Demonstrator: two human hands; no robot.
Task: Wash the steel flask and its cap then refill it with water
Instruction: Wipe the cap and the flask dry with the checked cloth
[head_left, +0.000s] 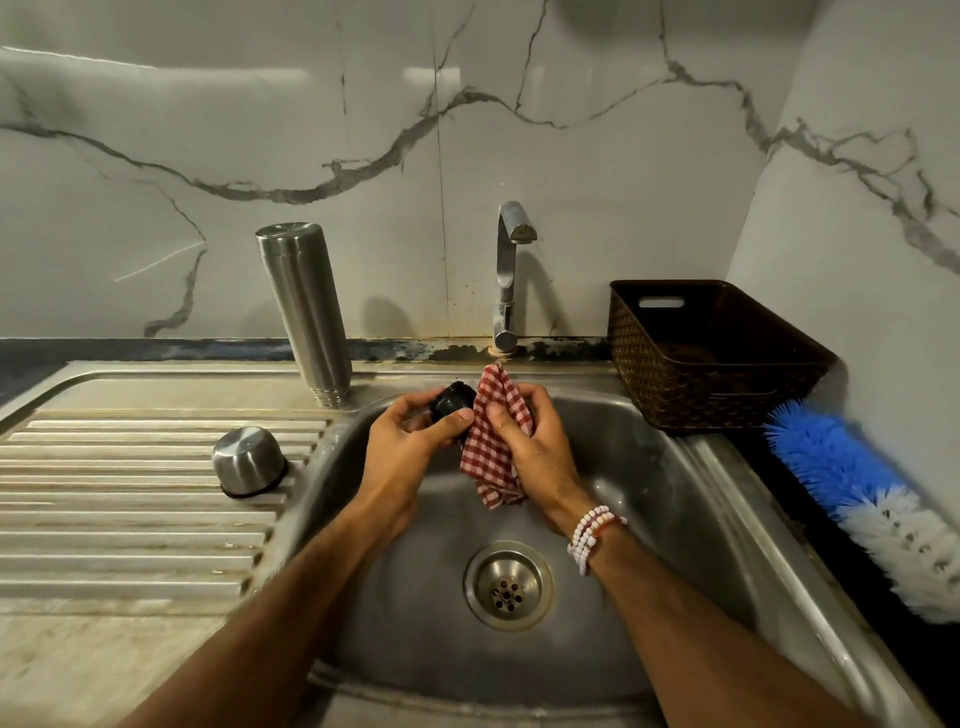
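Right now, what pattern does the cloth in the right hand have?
The cloth has red and white checks, clearest in the head view.

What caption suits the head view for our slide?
Over the sink, the left hand holds the black cap, the right hand a checked cloth against it; the flask stands inverted.

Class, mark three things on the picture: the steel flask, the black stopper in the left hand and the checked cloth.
steel flask (306, 312): head view, middle of its upturned body.
black stopper (451, 397): head view, its exposed rounded top.
checked cloth (488, 457): head view, its hanging lower part.
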